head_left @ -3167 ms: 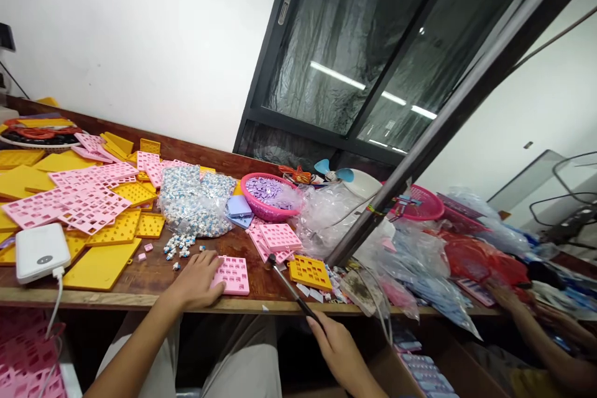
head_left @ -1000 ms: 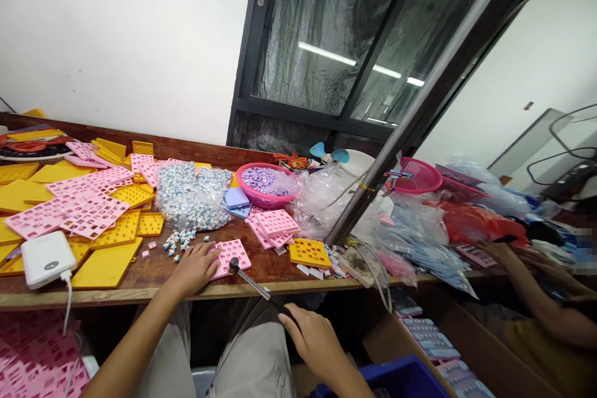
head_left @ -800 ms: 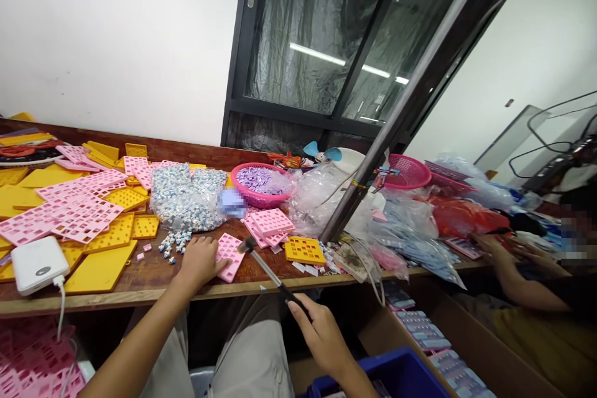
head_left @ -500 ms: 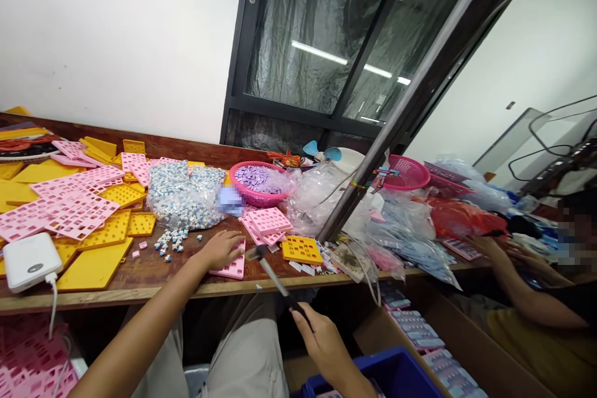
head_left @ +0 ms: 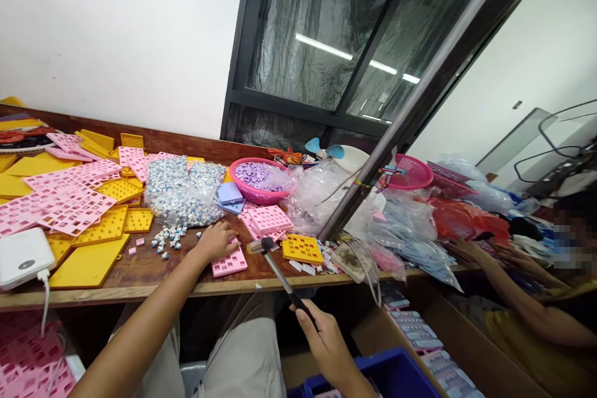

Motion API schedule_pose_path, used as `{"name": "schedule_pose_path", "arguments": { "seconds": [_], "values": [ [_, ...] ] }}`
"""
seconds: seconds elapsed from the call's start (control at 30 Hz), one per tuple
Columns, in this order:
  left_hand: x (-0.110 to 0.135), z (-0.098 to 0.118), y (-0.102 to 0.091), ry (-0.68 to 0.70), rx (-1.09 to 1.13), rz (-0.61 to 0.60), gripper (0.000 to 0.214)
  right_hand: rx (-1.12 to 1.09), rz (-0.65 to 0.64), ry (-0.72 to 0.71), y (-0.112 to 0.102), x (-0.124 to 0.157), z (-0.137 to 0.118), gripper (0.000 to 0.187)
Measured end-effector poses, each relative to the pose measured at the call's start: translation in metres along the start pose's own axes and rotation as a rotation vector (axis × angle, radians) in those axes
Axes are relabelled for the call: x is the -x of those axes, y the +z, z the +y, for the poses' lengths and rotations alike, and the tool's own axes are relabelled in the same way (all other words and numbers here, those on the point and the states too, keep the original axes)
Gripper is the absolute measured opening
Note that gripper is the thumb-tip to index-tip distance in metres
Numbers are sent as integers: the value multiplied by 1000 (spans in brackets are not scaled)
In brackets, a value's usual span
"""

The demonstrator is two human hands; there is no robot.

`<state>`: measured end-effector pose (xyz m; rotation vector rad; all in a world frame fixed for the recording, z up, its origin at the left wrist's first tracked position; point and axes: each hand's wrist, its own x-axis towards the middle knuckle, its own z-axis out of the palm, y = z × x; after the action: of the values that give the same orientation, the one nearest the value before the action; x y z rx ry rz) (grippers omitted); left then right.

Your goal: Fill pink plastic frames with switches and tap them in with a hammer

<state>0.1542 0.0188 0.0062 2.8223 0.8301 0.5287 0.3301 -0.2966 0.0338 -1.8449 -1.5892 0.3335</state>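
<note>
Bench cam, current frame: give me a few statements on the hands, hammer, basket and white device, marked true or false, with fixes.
1. The right hand holds a hammer by its black handle. True.
2. The left hand is inside the pink basket. False: it lies over part of a pink tray.
3. Purple pieces lie in the pink basket. True.
4. The white device has no cable plugged in. False: a white cable is plugged into the white device.
5. The clear bag of blue-and-white bits is left of the basket in the picture. True.
</note>
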Motion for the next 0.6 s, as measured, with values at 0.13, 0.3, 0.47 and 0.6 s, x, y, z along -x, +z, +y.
{"name": "schedule_pose_path", "arguments": {
  "seconds": [0.13, 0.3, 0.47, 0.6],
  "values": [
    [2, -1, 5, 35, -4, 32, 37, 99, -97, -9, 10, -4, 0, 44],
    [2, -1, 6, 52, 2, 28, 34, 93, -99, -6, 12, -5, 3, 45],
    [0, -9, 3, -19, -9, 57, 40, 90, -96, -13, 6, -7, -5, 43],
    [1, -15, 2, -52, -9, 80, 44, 44, -129, -13, 6, -9, -10, 44]
  ]
}}
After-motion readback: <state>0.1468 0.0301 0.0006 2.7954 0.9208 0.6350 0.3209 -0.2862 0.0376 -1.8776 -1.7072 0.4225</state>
